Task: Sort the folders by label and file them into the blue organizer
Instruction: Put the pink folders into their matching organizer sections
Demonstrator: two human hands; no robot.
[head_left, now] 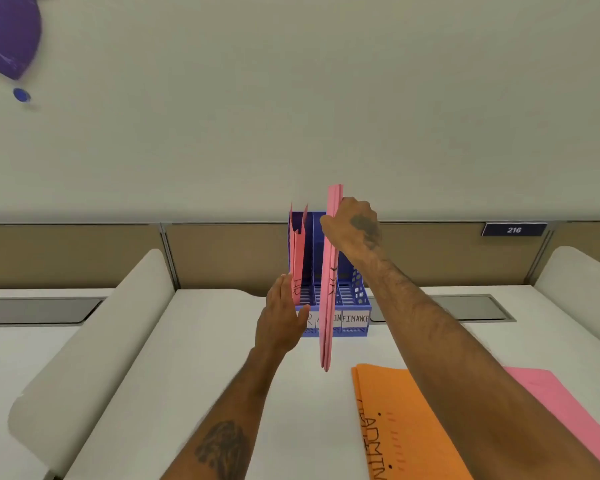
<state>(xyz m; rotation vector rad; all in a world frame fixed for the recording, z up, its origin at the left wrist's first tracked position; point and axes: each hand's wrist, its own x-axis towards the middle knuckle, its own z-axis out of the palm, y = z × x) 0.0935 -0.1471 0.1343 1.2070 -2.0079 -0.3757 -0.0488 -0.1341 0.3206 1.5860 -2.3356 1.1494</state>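
Observation:
The blue organizer (pixel 357 299) stands at the back of the white table, with front labels; only "FINANCE" reads in full. A pink folder (pixel 297 265) marked "HR" stands upright in its left slot. My right hand (pixel 355 225) grips the top of a second pink folder (pixel 328 306), held upright and edge-on in front of the organizer's middle. My left hand (pixel 279 320) is flat with straight fingers beside the organizer's left side, next to the filed folder. An orange folder (pixel 406 420) marked "ADMIN" lies on the table at the front right, with another pink folder (pixel 551 400) lying under my right arm.
Beige partition panels (pixel 222 251) run behind the table, with a "216" sign (pixel 513 230) at the right. Grey cable hatches (pixel 35 310) sit in the table at left and right. White curved dividers (pixel 94 348) flank the table. A purple shape (pixel 4 32) hangs on the wall.

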